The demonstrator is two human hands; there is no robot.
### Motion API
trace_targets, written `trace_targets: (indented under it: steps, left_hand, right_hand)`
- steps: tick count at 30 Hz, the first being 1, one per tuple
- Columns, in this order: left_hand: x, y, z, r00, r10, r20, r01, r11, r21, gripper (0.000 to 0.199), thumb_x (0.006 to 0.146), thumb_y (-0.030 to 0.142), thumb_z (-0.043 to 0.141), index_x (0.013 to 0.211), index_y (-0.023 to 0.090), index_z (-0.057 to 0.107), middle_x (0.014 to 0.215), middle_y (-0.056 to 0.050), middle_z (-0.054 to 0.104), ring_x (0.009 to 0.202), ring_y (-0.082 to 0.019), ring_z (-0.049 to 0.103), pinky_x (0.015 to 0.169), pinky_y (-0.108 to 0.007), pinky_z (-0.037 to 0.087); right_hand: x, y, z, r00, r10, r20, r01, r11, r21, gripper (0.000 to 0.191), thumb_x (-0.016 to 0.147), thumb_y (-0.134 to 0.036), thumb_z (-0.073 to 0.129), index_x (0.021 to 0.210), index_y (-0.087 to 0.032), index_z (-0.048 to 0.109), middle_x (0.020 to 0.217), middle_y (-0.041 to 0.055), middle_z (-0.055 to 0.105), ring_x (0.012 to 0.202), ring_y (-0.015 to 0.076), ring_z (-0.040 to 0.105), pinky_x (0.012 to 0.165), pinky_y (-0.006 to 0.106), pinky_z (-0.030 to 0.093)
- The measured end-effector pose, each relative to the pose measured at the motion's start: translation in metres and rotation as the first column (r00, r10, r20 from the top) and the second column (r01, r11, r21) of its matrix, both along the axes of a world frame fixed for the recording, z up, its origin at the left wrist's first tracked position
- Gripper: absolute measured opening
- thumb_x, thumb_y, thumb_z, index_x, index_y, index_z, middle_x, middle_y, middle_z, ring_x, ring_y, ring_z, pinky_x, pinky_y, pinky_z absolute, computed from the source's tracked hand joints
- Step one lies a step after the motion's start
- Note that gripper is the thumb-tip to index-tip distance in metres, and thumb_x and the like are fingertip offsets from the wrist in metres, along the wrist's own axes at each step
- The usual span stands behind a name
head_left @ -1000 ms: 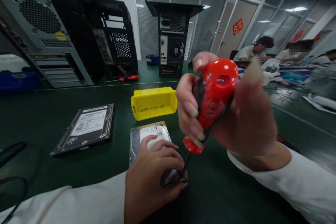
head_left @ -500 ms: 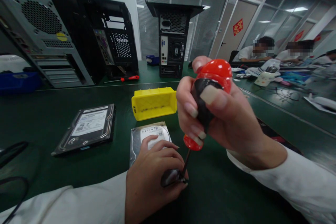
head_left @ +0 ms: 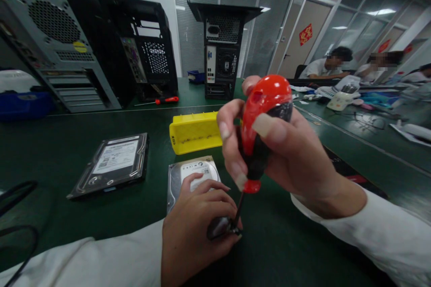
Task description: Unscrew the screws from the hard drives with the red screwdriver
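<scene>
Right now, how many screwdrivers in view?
2: the first screwdriver is gripped in the right hand; the second screwdriver lies on the table, in front of the middle computer case. Others may be hidden.

You face two drives (head_left: 109,166), two screwdrivers (head_left: 256,110) and one yellow bin (head_left: 195,136), with three computer cases (head_left: 220,54) standing on the far side.

Before me, the green table (head_left: 84,226) bears a silver drive (head_left: 183,169) at twelve o'clock, a yellow bin (head_left: 195,135) beyond it, a black-edged drive (head_left: 112,163) at ten, a red-handled screwdriver (head_left: 164,100) at eleven.
</scene>
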State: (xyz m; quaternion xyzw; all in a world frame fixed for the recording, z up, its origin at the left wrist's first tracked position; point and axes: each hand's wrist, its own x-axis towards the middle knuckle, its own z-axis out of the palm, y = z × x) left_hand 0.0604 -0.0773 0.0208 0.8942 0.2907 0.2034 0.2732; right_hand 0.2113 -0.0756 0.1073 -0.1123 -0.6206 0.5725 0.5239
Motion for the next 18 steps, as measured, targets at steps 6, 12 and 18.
trace_targets:
  steps: [6, 12, 18]
  left_hand:
    - [0.0009, -0.0025, -0.0009, 0.999, 0.038, 0.038, -0.038, 0.999, 0.005, 0.015, 0.065, 0.018, 0.071, 0.073, 0.029, 0.064, 0.084, 0.011, 0.068, 0.095, -0.019, 0.056, 0.098, -0.042, 0.015]
    - [-0.0017, -0.0016, -0.0031, 1.000, 0.010, 0.024, -0.009, 1.000, -0.008, 0.015, 0.066, 0.019, 0.070, 0.076, 0.029, 0.064, 0.088, 0.009, 0.068, 0.094, -0.020, 0.056, 0.101, -0.046, 0.015]
    - [-0.0023, -0.0013, -0.0024, 1.000, 0.020, 0.018, -0.020, 1.000, 0.003, 0.018, 0.064, 0.020, 0.073, 0.076, 0.029, 0.064, 0.088, 0.009, 0.068, 0.097, -0.021, 0.055, 0.100, -0.047, 0.015]
  right_hand:
    - [0.0001, -0.0062, 0.0058, 0.999, 0.027, 0.036, -0.025, 0.999, -0.046, 0.027, 0.090, -0.041, 0.036, 0.107, -0.024, 0.047, 0.070, -0.0018, 0.045, 0.050, 0.0081, 0.043, 0.048, 0.023, 0.041]
    - [-0.0006, -0.0065, 0.0064, 0.999, 0.022, 0.034, -0.020, 0.998, -0.064, 0.021, 0.087, -0.035, 0.046, 0.101, -0.020, 0.051, 0.083, 0.0007, 0.049, 0.060, 0.0098, 0.051, 0.053, 0.024, 0.045]
    - [0.0008, -0.0060, 0.0048, 0.999, 0.029, 0.016, -0.028, 0.999, -0.045, 0.010, 0.082, -0.025, 0.054, 0.088, -0.022, 0.046, 0.065, -0.0051, 0.047, 0.046, 0.0047, 0.046, 0.041, 0.015, 0.039]
